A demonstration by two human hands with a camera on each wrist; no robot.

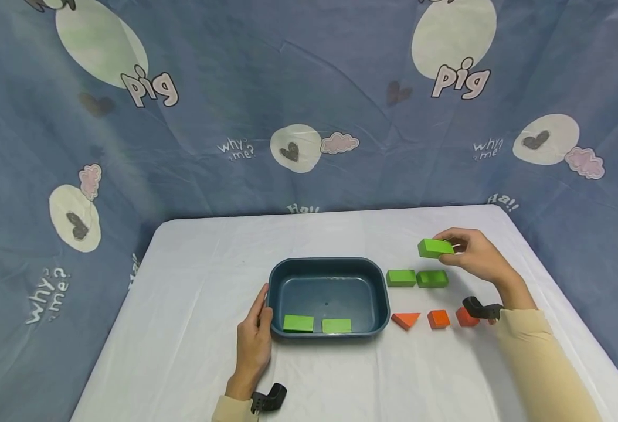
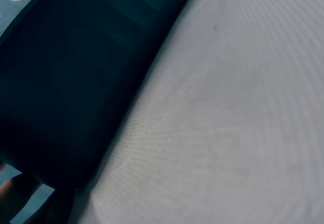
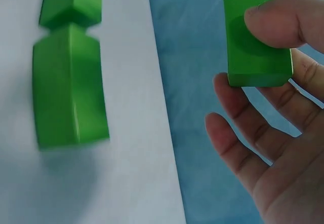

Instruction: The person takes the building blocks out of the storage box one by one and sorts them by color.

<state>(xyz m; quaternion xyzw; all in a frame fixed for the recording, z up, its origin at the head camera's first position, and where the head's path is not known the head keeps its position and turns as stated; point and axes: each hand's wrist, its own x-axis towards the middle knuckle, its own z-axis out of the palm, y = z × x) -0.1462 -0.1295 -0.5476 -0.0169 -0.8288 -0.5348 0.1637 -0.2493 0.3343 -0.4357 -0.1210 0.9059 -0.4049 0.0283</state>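
In the head view my right hand (image 1: 474,253) is raised over the right side of the table, pinching a green block (image 1: 434,248) between thumb and fingers. The right wrist view shows the thumb on that green block's (image 3: 260,36) face, with two fingers loose below. Two more green blocks (image 1: 401,278) lie under this hand, to the right of a dark blue bin (image 1: 330,336). Inside the bin, two green blocks (image 1: 298,323) lie along the near wall. My left hand (image 1: 253,343) rests against the bin's left side, fingers extended; its fingertips are partly hidden.
An orange triangular block (image 1: 406,320), an orange cube (image 1: 438,319) and another orange block (image 1: 467,317), partly behind the right wrist's black camera, lie in a row right of the bin. A white cloth (image 1: 182,328) covers the table; a blue printed curtain (image 1: 245,82) hangs behind.
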